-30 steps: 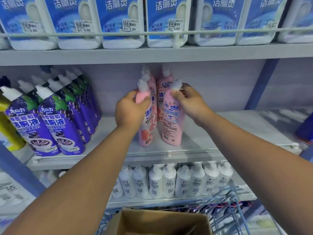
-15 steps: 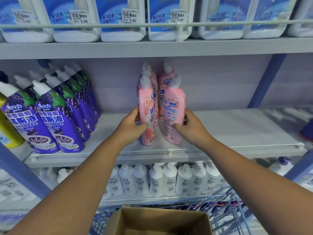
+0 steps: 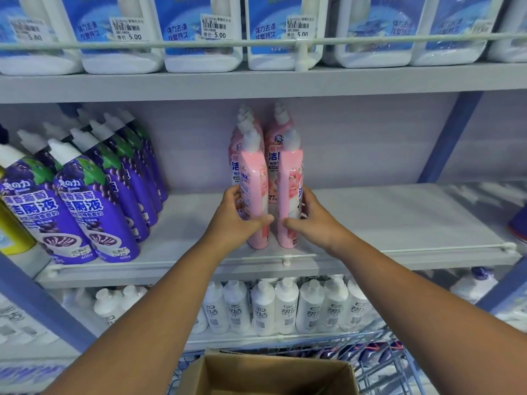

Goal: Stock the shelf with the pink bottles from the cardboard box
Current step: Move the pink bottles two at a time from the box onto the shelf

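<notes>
Pink bottles stand mid-shelf, right of the purple grape cleaner bottles. Left hand grips the front-left pink bottle, right hand grips the front-right pink bottle, both upright, just apart. Cardboard box sits well below.

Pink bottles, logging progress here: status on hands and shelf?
Left hand grips front-left pink bottle. Right hand grips front-right pink bottle. Both upright on middle shelf. Nothing blocking.
</notes>
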{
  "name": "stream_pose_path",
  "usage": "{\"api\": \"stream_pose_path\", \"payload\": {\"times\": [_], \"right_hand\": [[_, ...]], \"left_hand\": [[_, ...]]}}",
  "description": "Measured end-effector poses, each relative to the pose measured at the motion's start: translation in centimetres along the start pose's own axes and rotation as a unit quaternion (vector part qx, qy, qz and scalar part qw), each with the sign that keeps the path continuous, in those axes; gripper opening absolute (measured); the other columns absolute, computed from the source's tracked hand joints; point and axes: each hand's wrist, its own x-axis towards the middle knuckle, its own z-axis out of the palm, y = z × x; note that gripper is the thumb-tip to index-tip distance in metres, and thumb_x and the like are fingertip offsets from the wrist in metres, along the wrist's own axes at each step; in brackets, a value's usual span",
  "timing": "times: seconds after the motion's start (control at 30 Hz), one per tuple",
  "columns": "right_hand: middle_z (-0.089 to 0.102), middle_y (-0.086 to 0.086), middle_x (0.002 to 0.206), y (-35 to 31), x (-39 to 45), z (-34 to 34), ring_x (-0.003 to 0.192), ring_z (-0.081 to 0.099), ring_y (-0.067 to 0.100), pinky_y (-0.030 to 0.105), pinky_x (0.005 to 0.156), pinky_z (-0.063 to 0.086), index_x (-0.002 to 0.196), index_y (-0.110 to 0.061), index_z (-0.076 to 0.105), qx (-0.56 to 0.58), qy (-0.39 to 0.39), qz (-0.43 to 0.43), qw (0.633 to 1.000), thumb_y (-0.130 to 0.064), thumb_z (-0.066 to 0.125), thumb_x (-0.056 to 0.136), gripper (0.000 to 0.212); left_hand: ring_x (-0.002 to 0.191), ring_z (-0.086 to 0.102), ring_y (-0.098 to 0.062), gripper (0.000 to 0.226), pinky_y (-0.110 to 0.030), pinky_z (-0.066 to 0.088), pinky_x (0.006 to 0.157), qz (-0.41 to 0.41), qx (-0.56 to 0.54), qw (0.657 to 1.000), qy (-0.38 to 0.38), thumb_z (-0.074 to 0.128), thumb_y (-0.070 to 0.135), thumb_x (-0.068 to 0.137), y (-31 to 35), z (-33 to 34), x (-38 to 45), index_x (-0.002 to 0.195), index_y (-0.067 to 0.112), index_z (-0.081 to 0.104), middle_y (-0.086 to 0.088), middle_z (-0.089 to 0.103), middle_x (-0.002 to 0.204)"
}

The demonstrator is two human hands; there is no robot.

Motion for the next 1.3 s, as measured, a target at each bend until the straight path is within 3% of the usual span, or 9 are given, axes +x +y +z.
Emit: {"api": "stream_pose_path", "payload": {"times": [0.1, 0.17, 0.27, 0.4, 0.5, 0.63, 0.77, 1.17, 1.3], "right_hand": [[0.057, -0.004, 0.126, 0.4, 0.4, 0.4, 0.117, 0.059, 0.015, 0.027, 0.090, 0.054, 0.145, -0.024, 0.035, -0.018, 0.037, 0.008, 0.999, -0.012, 0.081, 0.078, 0.082], [0.054, 0.000, 0.127, 0.6, 0.5, 0.9, 0.116, 0.057, 0.018, 0.038, 0.100, 0.051, 0.131, -0.028, 0.044, -0.091, 0.112, -0.009, 0.989, -0.037, 0.093, 0.059, 0.087], [0.046, -0.002, 0.118, 1.0, 1.0, 1.4, 0.110, 0.045, 0.012, 0.033, 0.098, 0.044, 0.131, -0.026, 0.044, -0.171, 0.173, 0.012, 0.970, -0.060, 0.090, 0.043, 0.105], [0.051, -0.005, 0.126, 1.9, 0.5, 0.4, 0.111, 0.057, 0.007, 0.032, 0.099, 0.049, 0.139, -0.029, 0.035, -0.069, 0.069, 0.037, 0.995, -0.034, 0.090, 0.064, 0.093], [0.062, -0.013, 0.118, 2.7, 0.0, 0.0, 0.099, 0.061, -0.005, 0.017, 0.085, 0.051, 0.136, -0.026, 0.037, -0.033, 0.042, 0.035, 0.998, -0.014, 0.084, 0.076, 0.077], [0.063, -0.013, 0.109, 2.8, 1.1, 1.3, 0.092, 0.062, -0.002, 0.020, 0.077, 0.052, 0.116, -0.030, 0.044, -0.081, 0.132, 0.021, 0.988, -0.022, 0.087, 0.073, 0.062], [0.050, 0.003, 0.113, 3.2, 2.8, 2.0, 0.093, 0.059, 0.019, 0.031, 0.084, 0.050, 0.125, -0.021, 0.051, -0.186, 0.209, 0.020, 0.960, -0.037, 0.089, 0.067, 0.071], [0.055, 0.004, 0.118, 2.9, 8.2, 1.9, 0.104, 0.063, 0.024, 0.030, 0.083, 0.046, 0.125, -0.017, 0.053, -0.192, 0.212, 0.065, 0.956, -0.035, 0.086, 0.073, 0.064], [0.056, 0.005, 0.118, 2.8, 9.6, 2.3, 0.104, 0.065, 0.025, 0.030, 0.080, 0.045, 0.123, -0.015, 0.053, -0.194, 0.209, 0.076, 0.955, -0.034, 0.087, 0.072, 0.064]], "left_hand": [[0.102, 0.058, 0.000, 0.079, -0.012, 0.044, 0.080, 0.004, 0.018, 1.000, 0.019, 0.086, 0.021, 0.075, 0.0, 0.5, 0.2, 0.138, 0.023, 0.039, 0.015, 0.056, 0.117], [0.102, 0.059, 0.006, 0.073, -0.013, 0.046, 0.080, -0.009, -0.004, 1.000, 0.011, 0.082, 0.016, 0.078, -0.4, 0.2, 0.4, 0.139, 0.026, 0.043, 0.013, 0.059, 0.121], [0.104, 0.058, 0.002, 0.058, -0.023, 0.051, 0.085, -0.033, -0.011, 0.999, 0.009, 0.076, 0.015, 0.081, -0.9, -0.9, 0.4, 0.131, 0.035, 0.055, 0.006, 0.053, 0.128], [0.104, 0.064, -0.008, 0.048, -0.032, 0.055, 0.089, -0.048, -0.027, 0.998, 0.040, 0.070, 0.008, 0.083, -1.7, -1.8, 0.7, 0.124, 0.027, 0.055, 0.002, 0.064, 0.121], [0.108, 0.065, -0.011, 0.037, -0.039, 0.053, 0.099, -0.064, -0.071, 0.995, 0.037, 0.064, 0.002, 0.086, -2.5, -2.0, 1.0, 0.111, 0.027, 0.052, 0.004, 0.069, 0.118], [0.105, 0.068, -0.014, 0.039, -0.039, 0.057, 0.091, -0.065, -0.053, 0.996, 0.039, 0.076, 0.022, 0.081, -3.2, -1.7, 1.3, 0.111, 0.034, 0.054, 0.009, 0.068, 0.114], [0.095, 0.066, -0.009, 0.038, -0.029, 0.056, 0.075, -0.046, -0.003, 0.996, 0.079, 0.080, 0.027, 0.083, -2.9, -1.3, 1.8, 0.111, 0.031, 0.055, 0.010, 0.068, 0.107], [0.098, 0.072, -0.017, 0.031, -0.040, 0.060, 0.085, -0.033, -0.011, 0.995, 0.092, 0.072, 0.032, 0.090, -5.5, -0.4, 4.0, 0.117, 0.034, 0.058, 0.006, 0.072, 0.114], [0.092, 0.068, -0.004, 0.036, -0.020, 0.055, 0.075, -0.014, 0.011, 0.996, 0.090, 0.071, 0.030, 0.091, -5.6, -0.3, 4.0, 0.123, 0.030, 0.055, 0.011, 0.070, 0.110]]}}
